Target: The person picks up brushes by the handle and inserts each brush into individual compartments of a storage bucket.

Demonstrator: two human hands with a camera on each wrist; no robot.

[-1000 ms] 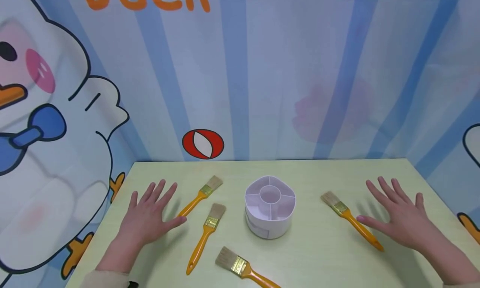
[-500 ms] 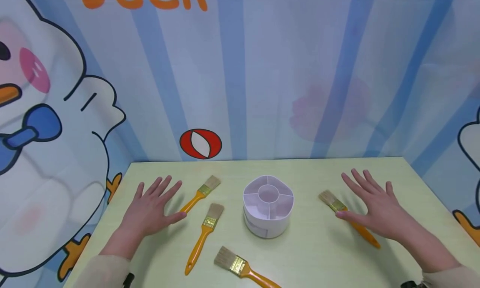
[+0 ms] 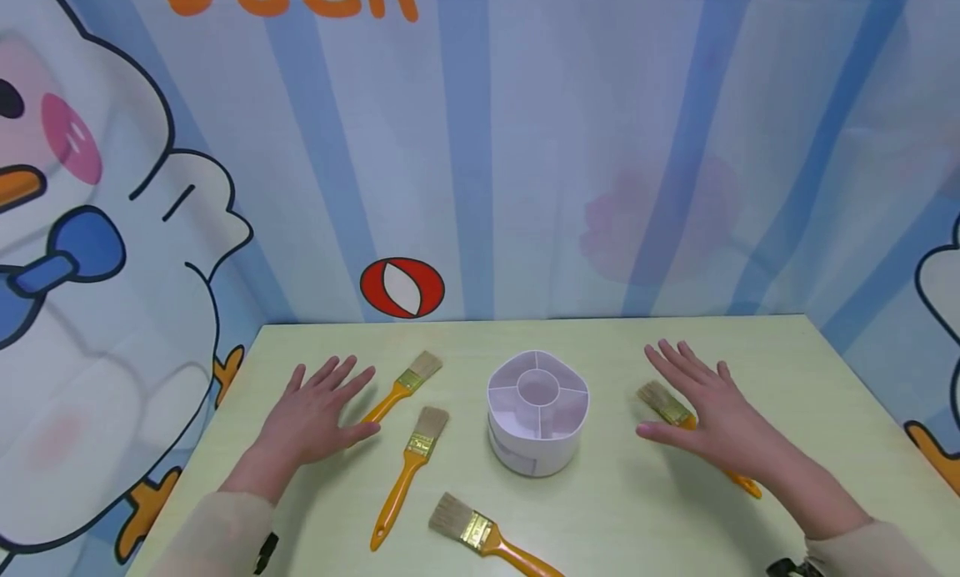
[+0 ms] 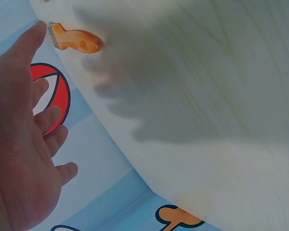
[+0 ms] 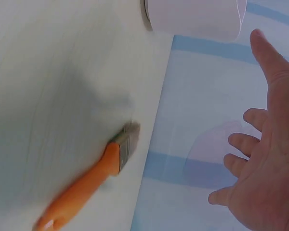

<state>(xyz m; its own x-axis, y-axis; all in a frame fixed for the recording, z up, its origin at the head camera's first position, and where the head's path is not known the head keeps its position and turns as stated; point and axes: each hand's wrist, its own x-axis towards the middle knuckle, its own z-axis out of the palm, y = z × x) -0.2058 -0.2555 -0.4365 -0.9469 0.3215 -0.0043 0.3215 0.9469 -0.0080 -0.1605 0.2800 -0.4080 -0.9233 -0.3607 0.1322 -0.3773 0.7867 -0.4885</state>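
My left hand [image 3: 318,418] hovers over the left of the table with fingers spread and nothing in its grasp. Its thumb overlaps the handle of the far-left paintbrush [image 3: 408,382] in the head view. My right hand [image 3: 716,418] is also spread, held above the right paintbrush [image 3: 667,403] and hiding part of its orange handle. In the right wrist view that paintbrush [image 5: 82,190] lies apart from the palm. Between the hands stands a white round organizer [image 3: 536,448] with several compartments around a central cup. Another paintbrush [image 3: 408,485] lies left of it.
One more paintbrush [image 3: 487,537] lies nearest the front, its handle cut off by the frame. The pale table [image 3: 622,510] ends at a striped blue curtain [image 3: 525,185] printed with a cartoon duck [image 3: 112,335].
The right hand has moved left, from beyond the right paintbrush to above it. My left hand has shifted slightly right. Brushes and organizer stay where they were.
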